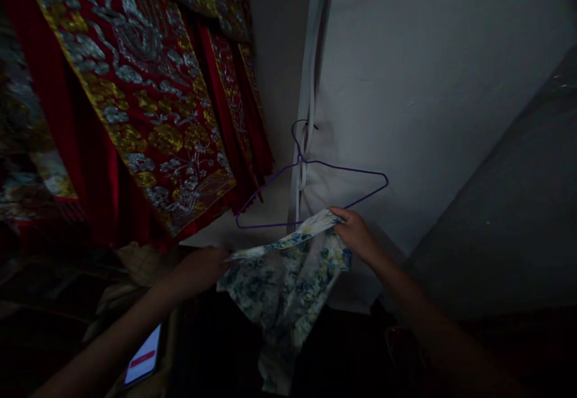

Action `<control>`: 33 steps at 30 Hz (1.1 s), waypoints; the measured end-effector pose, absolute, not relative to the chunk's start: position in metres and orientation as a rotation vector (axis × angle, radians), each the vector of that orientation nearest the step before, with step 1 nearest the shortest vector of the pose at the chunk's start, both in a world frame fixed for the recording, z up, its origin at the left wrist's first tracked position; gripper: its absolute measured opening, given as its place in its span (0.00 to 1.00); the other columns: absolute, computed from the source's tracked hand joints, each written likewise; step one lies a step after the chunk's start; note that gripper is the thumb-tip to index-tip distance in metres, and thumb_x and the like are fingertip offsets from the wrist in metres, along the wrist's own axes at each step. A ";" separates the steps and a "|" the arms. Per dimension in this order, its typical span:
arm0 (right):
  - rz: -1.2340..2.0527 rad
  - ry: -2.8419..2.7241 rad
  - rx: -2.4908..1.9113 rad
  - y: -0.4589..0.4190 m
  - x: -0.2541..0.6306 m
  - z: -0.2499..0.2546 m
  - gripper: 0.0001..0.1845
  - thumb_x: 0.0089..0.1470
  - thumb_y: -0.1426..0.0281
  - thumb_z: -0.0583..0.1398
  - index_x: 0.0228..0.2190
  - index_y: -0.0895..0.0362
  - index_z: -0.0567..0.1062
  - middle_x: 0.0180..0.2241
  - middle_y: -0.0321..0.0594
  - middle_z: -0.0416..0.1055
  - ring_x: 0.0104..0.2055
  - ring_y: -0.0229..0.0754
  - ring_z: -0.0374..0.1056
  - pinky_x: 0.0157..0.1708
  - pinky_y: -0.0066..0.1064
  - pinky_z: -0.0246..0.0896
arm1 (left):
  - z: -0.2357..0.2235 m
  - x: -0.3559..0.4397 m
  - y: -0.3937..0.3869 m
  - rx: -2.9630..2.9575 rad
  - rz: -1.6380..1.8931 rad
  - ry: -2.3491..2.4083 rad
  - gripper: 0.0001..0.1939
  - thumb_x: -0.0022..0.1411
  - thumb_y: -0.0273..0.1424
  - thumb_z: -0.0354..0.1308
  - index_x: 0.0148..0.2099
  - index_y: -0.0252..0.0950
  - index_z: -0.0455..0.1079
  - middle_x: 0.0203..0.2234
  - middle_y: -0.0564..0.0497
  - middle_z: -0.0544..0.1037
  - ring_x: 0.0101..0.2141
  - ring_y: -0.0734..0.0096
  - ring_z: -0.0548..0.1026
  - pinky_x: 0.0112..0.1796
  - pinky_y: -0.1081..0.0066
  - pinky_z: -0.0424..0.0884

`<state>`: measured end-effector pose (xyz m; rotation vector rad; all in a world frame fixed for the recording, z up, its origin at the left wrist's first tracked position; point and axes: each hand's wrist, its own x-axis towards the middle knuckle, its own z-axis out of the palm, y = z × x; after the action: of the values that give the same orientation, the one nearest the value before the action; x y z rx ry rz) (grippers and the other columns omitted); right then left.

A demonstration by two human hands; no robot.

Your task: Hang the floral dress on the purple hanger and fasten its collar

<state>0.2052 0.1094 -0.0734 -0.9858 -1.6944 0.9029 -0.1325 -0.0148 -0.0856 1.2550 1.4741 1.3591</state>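
Note:
A thin white cloth garment (288,284) with a blue and yellow floral print is stretched between my two hands, its lower part hanging down in a narrowing fold. My left hand (210,266) is closed on its left top corner, blurred and dark. On the other side, my right hand (354,229) pinches the top edge near the right end. Just above the cloth, a purple wire hanger (347,168) hangs by its hook against the wall, with no clothing on it. What kind of garment this is, I cannot tell.
Red embroidered hangings (148,85) with gold and silver patterns fill the upper left. White cords (311,73) run down the wall corner behind the hanger. A lit phone (143,359) lies at lower left. A grey wall (433,85) stands on the right; the bottom is very dark.

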 end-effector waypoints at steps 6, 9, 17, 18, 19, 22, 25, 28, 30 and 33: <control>0.868 -1.761 -0.911 0.092 0.207 -0.068 0.15 0.40 0.74 0.56 0.28 0.57 0.81 0.27 0.36 0.77 0.31 0.44 0.70 0.30 0.29 0.61 | -0.038 -0.135 0.013 1.666 1.444 1.460 0.05 0.52 0.29 0.68 0.33 0.43 0.77 0.57 0.46 0.77 0.62 0.49 0.69 0.64 0.62 0.60; 0.920 -1.757 -0.876 0.092 0.204 -0.069 0.11 0.41 0.73 0.58 0.27 0.57 0.80 0.27 0.36 0.77 0.31 0.43 0.70 0.31 0.29 0.61 | -0.014 -0.125 0.031 1.657 1.567 1.508 0.12 0.53 0.26 0.65 0.41 0.40 0.80 0.60 0.46 0.73 0.66 0.50 0.61 0.68 0.61 0.48; 0.921 -1.768 -0.787 0.073 0.200 -0.060 0.16 0.42 0.74 0.57 0.32 0.57 0.83 0.33 0.39 0.81 0.37 0.46 0.75 0.40 0.32 0.66 | 0.016 -0.072 0.079 1.906 1.470 1.271 0.21 0.55 0.22 0.55 0.49 0.36 0.80 0.39 0.48 0.83 0.46 0.59 0.77 0.57 0.62 0.67; 0.892 -1.775 -0.786 0.070 0.201 -0.060 0.20 0.42 0.75 0.56 0.35 0.57 0.84 0.36 0.40 0.82 0.40 0.46 0.76 0.42 0.33 0.66 | 0.017 -0.068 0.081 1.915 1.460 1.246 0.22 0.54 0.21 0.56 0.50 0.35 0.79 0.39 0.48 0.83 0.46 0.59 0.77 0.57 0.61 0.66; 0.854 -1.780 -0.791 0.068 0.203 -0.059 0.24 0.42 0.77 0.56 0.39 0.56 0.84 0.39 0.40 0.82 0.42 0.46 0.76 0.44 0.34 0.66 | 0.018 -0.066 0.081 1.929 1.440 1.240 0.23 0.54 0.21 0.56 0.51 0.35 0.79 0.38 0.48 0.83 0.46 0.59 0.77 0.58 0.60 0.65; 0.702 -1.741 -0.860 0.066 0.219 -0.054 0.38 0.41 0.79 0.56 0.56 0.54 0.77 0.39 0.38 0.81 0.38 0.43 0.75 0.41 0.32 0.67 | 0.019 -0.069 0.080 1.988 1.411 1.306 0.18 0.54 0.21 0.56 0.45 0.35 0.80 0.39 0.46 0.82 0.47 0.56 0.77 0.59 0.59 0.64; 0.543 -1.560 -0.961 0.077 0.245 -0.044 0.51 0.40 0.81 0.59 0.67 0.53 0.61 0.32 0.35 0.79 0.27 0.39 0.70 0.29 0.29 0.64 | 0.021 -0.078 0.081 2.126 1.374 1.365 0.17 0.54 0.20 0.56 0.43 0.35 0.80 0.42 0.45 0.81 0.48 0.53 0.76 0.58 0.60 0.64; 0.453 -1.431 -1.079 0.101 0.272 -0.031 0.50 0.39 0.80 0.63 0.66 0.57 0.63 0.31 0.38 0.80 0.23 0.39 0.68 0.24 0.29 0.61 | 0.022 -0.084 0.084 2.307 1.273 1.387 0.17 0.57 0.20 0.54 0.46 0.36 0.79 0.41 0.44 0.78 0.46 0.54 0.75 0.56 0.60 0.66; 0.484 -1.454 -1.188 0.115 0.287 -0.022 0.37 0.39 0.78 0.65 0.55 0.61 0.76 0.28 0.41 0.79 0.24 0.40 0.70 0.24 0.29 0.62 | 0.021 -0.088 0.085 2.390 1.260 1.404 0.16 0.60 0.23 0.54 0.47 0.36 0.78 0.41 0.44 0.76 0.45 0.55 0.74 0.55 0.60 0.67; 0.694 -1.594 -1.263 0.120 0.304 -0.012 0.12 0.40 0.73 0.69 0.32 0.61 0.84 0.25 0.40 0.79 0.25 0.41 0.71 0.25 0.29 0.63 | 0.016 -0.099 0.088 2.445 1.407 1.465 0.12 0.63 0.27 0.54 0.46 0.37 0.76 0.47 0.43 0.72 0.50 0.54 0.70 0.58 0.60 0.63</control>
<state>0.3041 0.1203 -0.0122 -1.2632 -1.5935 0.6944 -0.0993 0.0882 0.0165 2.4453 1.4647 1.4068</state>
